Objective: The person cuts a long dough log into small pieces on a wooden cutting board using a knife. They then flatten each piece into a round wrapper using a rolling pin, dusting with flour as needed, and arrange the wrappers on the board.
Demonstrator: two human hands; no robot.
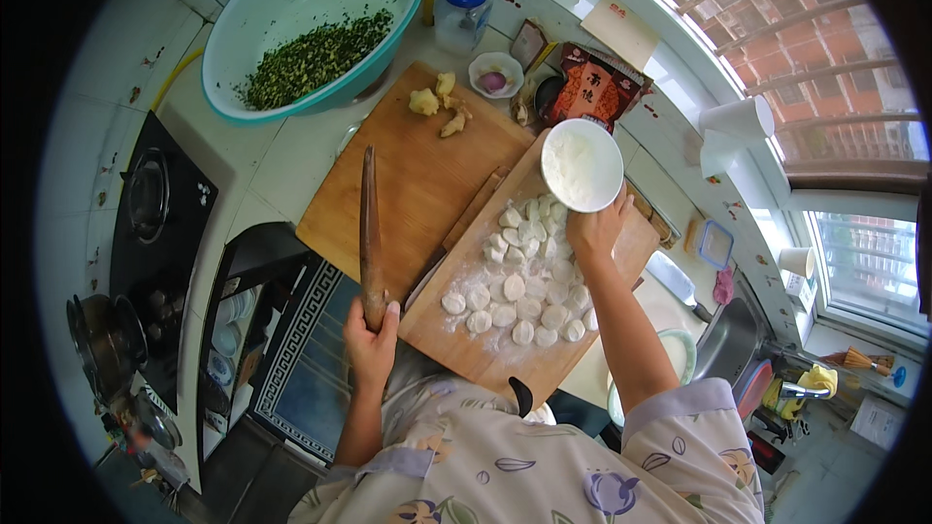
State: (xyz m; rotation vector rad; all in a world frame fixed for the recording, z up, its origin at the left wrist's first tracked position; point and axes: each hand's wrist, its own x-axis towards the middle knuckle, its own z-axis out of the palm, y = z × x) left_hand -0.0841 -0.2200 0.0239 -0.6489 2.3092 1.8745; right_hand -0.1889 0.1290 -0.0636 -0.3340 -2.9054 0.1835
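My left hand (373, 346) grips the lower end of a tapered wooden rolling pin (370, 233), which points away from me over the edge of a wooden board. With my right hand (601, 229) I hold a white bowl of flour (581, 164) at the far right of a second, floured wooden board (466, 335). Small dough pieces (514, 287) lie over this board, rounder flattened ones towards me and lumpier ones in a pile near the bowl. Flour dusts the wood around them.
Ginger pieces (424, 102) lie on the other cutting board (408, 138). Behind it stands a large teal basin (218, 98) with chopped greens. A blue-lidded jar (463, 11), a small dish (496, 76) and a red packet (593, 91) line the back. A cleaver (671, 278) lies right, beside the sink (735, 327).
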